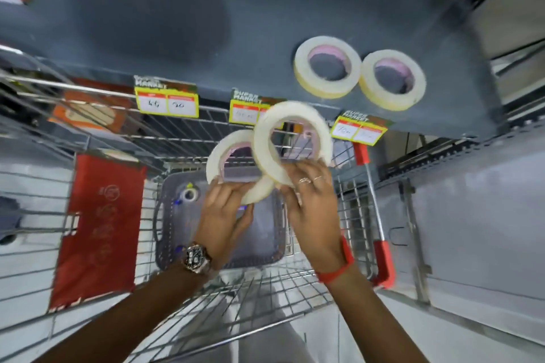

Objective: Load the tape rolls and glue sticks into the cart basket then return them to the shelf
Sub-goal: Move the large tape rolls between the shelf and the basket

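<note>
Two cream tape rolls with pink cores lie flat on the dark grey shelf (206, 47), one (326, 68) beside the other (392, 81). My left hand (227, 215) grips a third tape roll (224, 153) above the cart basket (351, 215). My right hand (312, 203) holds a fourth tape roll (295, 115) tilted upright, overlapping the left one, just below the shelf edge. A small tape roll (188, 194) lies on the grey liner at the basket's bottom. I see no glue sticks clearly.
Price tags (166, 100) hang along the shelf's front edge. A red panel (100, 227) stands at the cart's left. Red handle grips (383, 262) sit on the cart's right. A white wall and metal upright (413, 239) lie right of the cart.
</note>
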Demonstrator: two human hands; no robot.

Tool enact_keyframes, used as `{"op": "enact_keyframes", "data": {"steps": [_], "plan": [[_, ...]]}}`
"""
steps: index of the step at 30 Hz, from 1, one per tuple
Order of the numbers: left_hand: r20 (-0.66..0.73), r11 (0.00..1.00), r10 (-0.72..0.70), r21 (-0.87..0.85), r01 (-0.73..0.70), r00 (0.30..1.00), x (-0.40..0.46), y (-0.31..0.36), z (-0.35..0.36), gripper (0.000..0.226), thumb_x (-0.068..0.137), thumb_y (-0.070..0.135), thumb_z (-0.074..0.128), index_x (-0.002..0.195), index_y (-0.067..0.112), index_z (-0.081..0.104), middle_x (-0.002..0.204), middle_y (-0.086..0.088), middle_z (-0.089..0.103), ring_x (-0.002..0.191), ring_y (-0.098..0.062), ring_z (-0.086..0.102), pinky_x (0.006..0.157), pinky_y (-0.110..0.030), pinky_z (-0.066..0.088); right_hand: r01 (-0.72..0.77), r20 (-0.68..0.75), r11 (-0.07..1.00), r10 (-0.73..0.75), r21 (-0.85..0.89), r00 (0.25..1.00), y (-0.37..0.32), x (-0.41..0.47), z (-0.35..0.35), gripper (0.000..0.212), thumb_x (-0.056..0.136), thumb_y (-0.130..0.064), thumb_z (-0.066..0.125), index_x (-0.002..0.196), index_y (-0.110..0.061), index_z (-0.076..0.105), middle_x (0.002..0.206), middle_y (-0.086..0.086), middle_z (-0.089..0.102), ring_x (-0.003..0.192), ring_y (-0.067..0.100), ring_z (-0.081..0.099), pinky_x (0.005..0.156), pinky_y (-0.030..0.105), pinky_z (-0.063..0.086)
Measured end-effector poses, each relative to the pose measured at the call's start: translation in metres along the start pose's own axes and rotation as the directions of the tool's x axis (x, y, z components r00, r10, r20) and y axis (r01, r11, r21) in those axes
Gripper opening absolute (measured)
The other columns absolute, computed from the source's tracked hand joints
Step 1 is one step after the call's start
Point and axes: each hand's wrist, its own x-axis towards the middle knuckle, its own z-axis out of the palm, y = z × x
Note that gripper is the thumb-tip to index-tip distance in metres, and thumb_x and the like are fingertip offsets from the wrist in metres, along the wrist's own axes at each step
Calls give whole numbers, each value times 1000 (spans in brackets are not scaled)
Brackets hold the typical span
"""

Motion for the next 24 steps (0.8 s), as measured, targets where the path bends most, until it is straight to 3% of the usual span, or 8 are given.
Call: {"op": "enact_keyframes", "data": {"steps": [3, 7, 10, 13, 16, 19, 24], "plan": [[-40, 991, 129, 26, -128, 991, 49, 29, 3, 37, 84, 24, 42, 112, 6, 57, 96, -16, 65, 97, -18, 44, 107, -40, 18, -50, -159, 998, 44, -34, 986, 19, 41, -35, 22, 82, -4, 60, 104, 0, 64, 106, 22, 64, 107, 27, 45, 97, 33, 34], [-77, 976, 211, 68, -206, 974, 129, 65, 15, 39, 83, 23, 42, 116, 7, 57, 99, -14, 66, 99, -18, 41, 108, -43, 14, -222, -282, 964, 174, -149, 944, 59, 97, -69, 24, 78, -2, 64, 101, 5, 64, 108, 27, 63, 105, 42, 56, 89, 33, 34], [-65, 967, 231, 125, -222, 971, 178, 83, 21, 39, 82, 19, 44, 117, 7, 56, 100, -16, 66, 103, -28, 52, 113, -49, 16, -333, -244, 916, 278, -223, 929, 86, 127, -81, 31, 79, -2, 63, 110, 1, 62, 115, 26, 60, 111, 40, 51, 90, 29, 32], [17, 961, 212, 180, -212, 977, 208, 88, 24, 40, 83, 17, 46, 121, 7, 54, 106, -19, 64, 106, -37, 55, 112, -58, 13, -329, -167, 891, 290, -312, 942, 107, 140, -81, 34, 76, 0, 62, 110, -1, 64, 115, 24, 63, 115, 38, 51, 92, 31, 37], [107, 955, 186, 216, -206, 977, 220, 84, 29, 40, 88, 18, 48, 127, 10, 49, 118, -16, 60, 117, -34, 47, 116, -54, 6, -300, -118, 892, 276, -338, 954, 115, 142, -77, 40, 77, 2, 61, 117, -4, 62, 117, 24, 63, 115, 38, 50, 93, 33, 43], [185, 941, 200, 236, -241, 962, 220, 77, 37, 40, 91, 18, 48, 131, 11, 44, 122, -16, 56, 123, -32, 41, 116, -52, -2, -306, -103, 877, 289, -370, 952, 118, 142, -73, 37, 81, -4, 60, 118, -4, 60, 119, 25, 61, 115, 38, 48, 92, 34, 39], [161, 930, 231, 252, -267, 959, 218, 77, 42, 39, 90, 19, 47, 128, 10, 47, 117, -16, 59, 119, -34, 46, 116, -54, 3, -305, -111, 885, 284, -352, 952, 117, 145, -72, 40, 81, -3, 60, 122, -5, 59, 122, 26, 59, 118, 39, 46, 95, 35, 41]]}}
